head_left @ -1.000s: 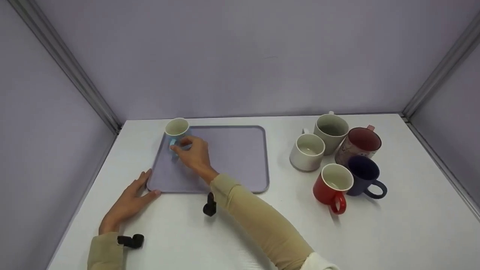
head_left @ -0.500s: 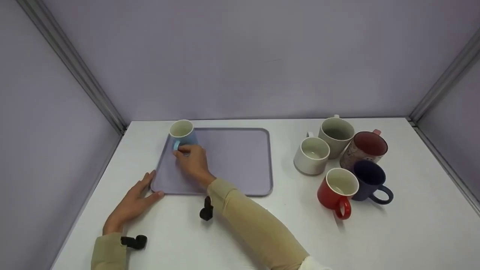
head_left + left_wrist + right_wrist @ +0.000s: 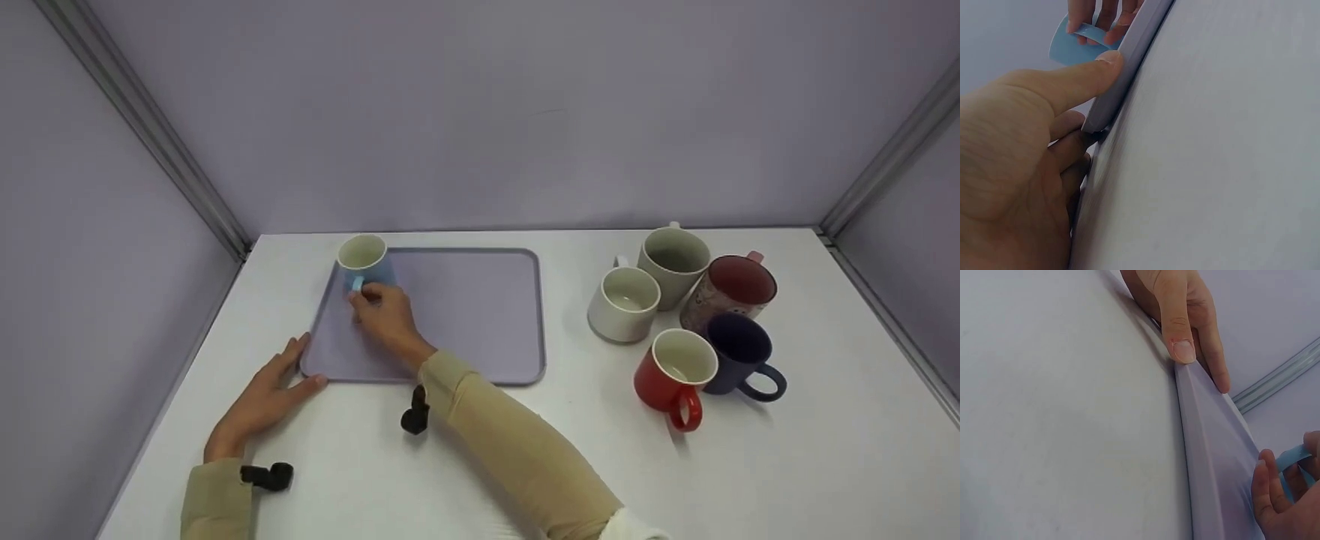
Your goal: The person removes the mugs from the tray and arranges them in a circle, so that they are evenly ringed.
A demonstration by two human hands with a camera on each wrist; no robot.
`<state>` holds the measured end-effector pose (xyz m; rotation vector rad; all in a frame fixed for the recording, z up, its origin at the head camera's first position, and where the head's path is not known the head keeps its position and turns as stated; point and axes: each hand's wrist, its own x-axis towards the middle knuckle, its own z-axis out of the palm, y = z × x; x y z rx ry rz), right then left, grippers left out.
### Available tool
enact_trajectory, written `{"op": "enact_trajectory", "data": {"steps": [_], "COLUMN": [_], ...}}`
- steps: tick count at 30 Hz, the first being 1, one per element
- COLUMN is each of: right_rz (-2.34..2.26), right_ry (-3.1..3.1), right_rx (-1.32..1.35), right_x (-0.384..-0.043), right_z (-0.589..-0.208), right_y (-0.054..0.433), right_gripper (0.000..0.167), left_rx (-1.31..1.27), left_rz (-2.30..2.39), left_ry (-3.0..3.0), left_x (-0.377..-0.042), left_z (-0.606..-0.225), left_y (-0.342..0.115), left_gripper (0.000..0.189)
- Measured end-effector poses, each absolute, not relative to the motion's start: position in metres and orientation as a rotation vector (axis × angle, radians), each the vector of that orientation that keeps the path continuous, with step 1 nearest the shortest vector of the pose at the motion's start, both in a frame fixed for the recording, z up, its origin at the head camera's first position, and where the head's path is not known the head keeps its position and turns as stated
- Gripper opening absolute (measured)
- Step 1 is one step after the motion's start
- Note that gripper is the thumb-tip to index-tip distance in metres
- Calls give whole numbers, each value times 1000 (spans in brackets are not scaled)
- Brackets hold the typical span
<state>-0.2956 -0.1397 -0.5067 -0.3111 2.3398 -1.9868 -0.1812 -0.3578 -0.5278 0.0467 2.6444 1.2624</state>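
Observation:
A light blue mug [image 3: 373, 271] with a pale inside stands upright at the far left corner of the grey-purple tray [image 3: 480, 315]. My right hand [image 3: 386, 319] pinches its handle between thumb and fingers; the left wrist view shows those fingertips through the handle loop [image 3: 1092, 35]. At the tray's near left corner rests my left hand [image 3: 262, 397]. Its thumb [image 3: 1081, 84] lies on the rim and its extended fingers lie along the left side, as the right wrist view also shows. The mug's base is partly hidden behind my right hand.
Right of the tray several mugs stand upright in a group: a white mug [image 3: 619, 315], a larger off-white mug [image 3: 667, 277], a pinkish patterned mug [image 3: 712, 304], a navy mug [image 3: 731, 367] and a red mug [image 3: 656, 386]. Walls enclose the white table [image 3: 570, 465].
The blue mug's handle has turned slightly to the right, my right hand moving with it. The left hand stays at the tray corner. The head view has shifted a little.

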Motion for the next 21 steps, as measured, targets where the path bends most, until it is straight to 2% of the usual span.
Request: {"op": "enact_trajectory", "data": {"steps": [10,17,21], "right_rz": [-2072,-2046,-2033], "right_ry": [2029,2024,2073], "right_rx": [-244,-224,-228], "right_x": [-292,-292,-295], "right_z": [-506,-505,-508], "right_y": [-136,-131,-120], "right_gripper": [24,39,40], "left_rx": [55,50,57], "left_rz": [1242,1238,1231], "left_ry": [2661,2660,2658], "left_x": [-181,-182,-184], "left_z": [-530,-532,-534], "left_y": [-360,-362,-359], "left_gripper": [92,92,91]}}
